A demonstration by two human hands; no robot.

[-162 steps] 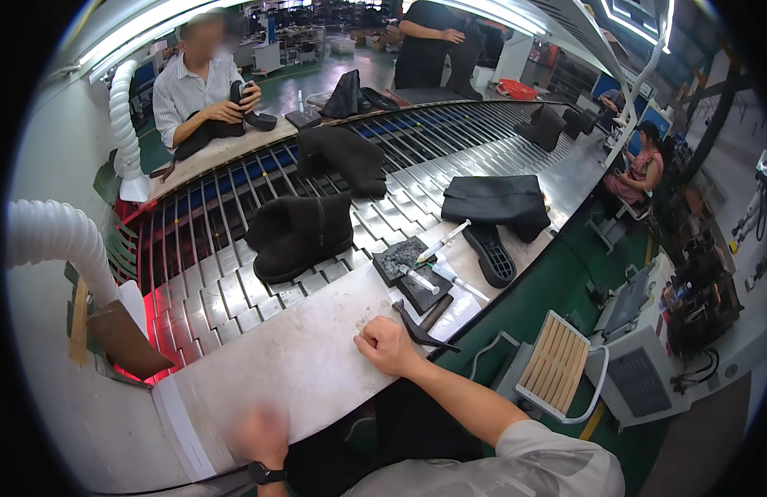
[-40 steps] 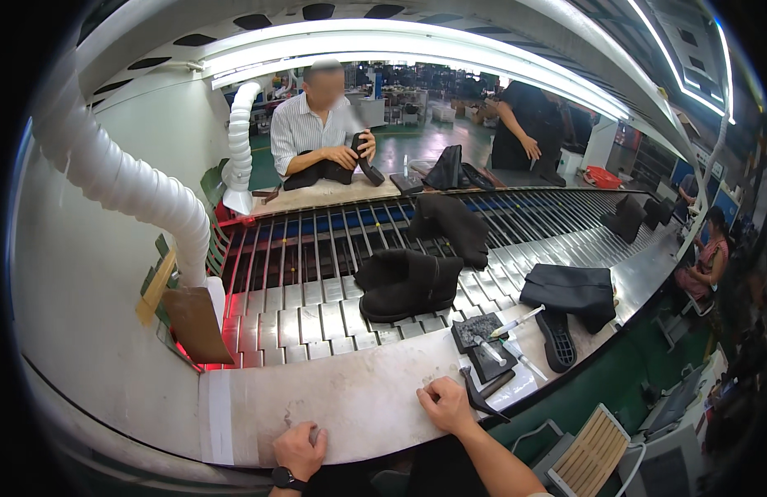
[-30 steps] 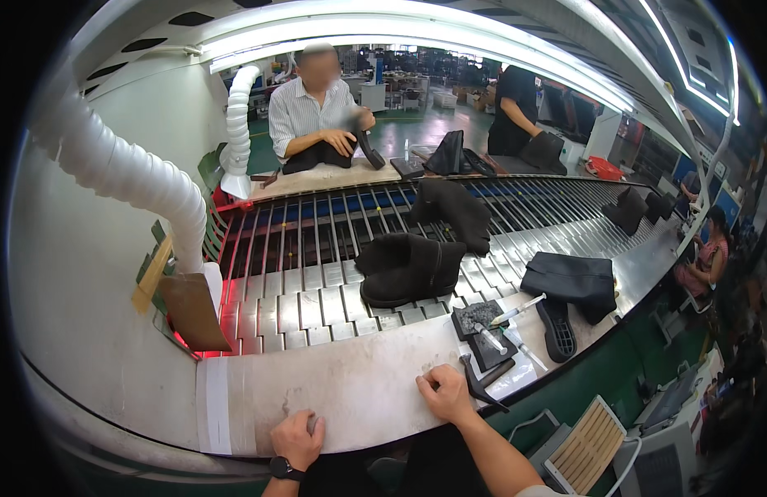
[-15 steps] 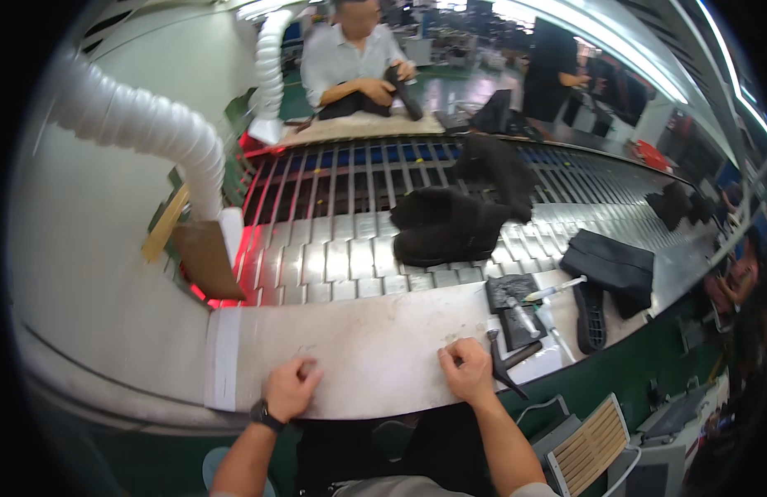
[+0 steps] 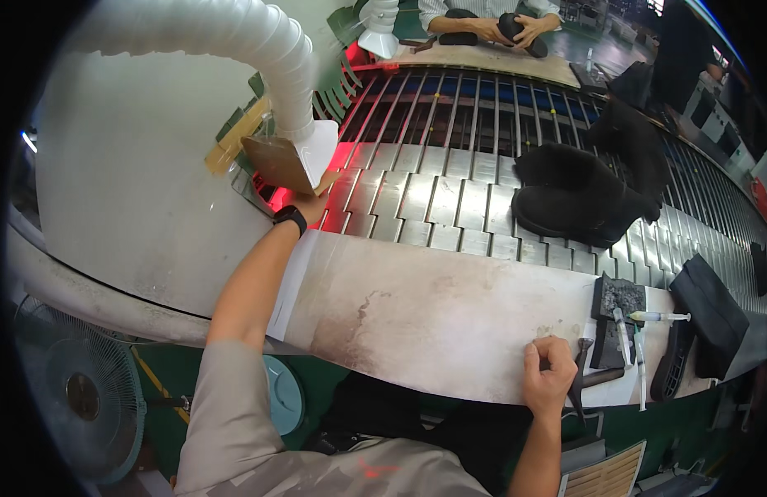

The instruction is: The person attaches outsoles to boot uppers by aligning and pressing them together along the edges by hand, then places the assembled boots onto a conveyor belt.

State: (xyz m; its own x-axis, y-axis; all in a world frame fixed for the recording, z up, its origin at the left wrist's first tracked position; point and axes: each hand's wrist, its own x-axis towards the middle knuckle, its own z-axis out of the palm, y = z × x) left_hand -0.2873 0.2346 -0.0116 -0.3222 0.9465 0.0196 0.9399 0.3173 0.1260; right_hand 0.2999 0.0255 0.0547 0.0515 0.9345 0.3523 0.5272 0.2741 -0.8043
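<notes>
My left hand [image 5: 311, 203] is at the stiff brown flat flap [image 5: 276, 166] under the white corrugated hose [image 5: 272, 54], on the red-lit edge of the silvery metal-slat conveyor [image 5: 437, 195]. The flap hides some of my fingers, so I cannot tell whether they grasp anything. My right hand [image 5: 549, 371] is loosely curled with nothing visible in it, resting on the stained off-white worktop [image 5: 433, 323] just beside the dark-headed hammer with a brown handle [image 5: 578, 379].

I'd judge this reach only begun: no footwear is in my grip or on the stretch of worktop between my arms. Two black matte boots [image 5: 566, 203] lie overlapping in view on the conveyor, out of reach of both hands as placed. What looks left undone is at my right: a black ridged sole [image 5: 672, 364] lies loose close beside a smooth black boot upper [image 5: 711, 311], apparently unjoined. The slim white-barrelled syringes [image 5: 661, 316] lie on and by a dark grey rough block [image 5: 622, 290], untouched.

Across the conveyor, a co-worker's hands [image 5: 531, 31] hold a dark boot piece.

Half a second ago my left hand was on the worktop, opposite my right; now it has gone out to the flap. My right has stayed by the hammer. My view has swung left, bringing in the round caged fan [image 5: 85, 398].
</notes>
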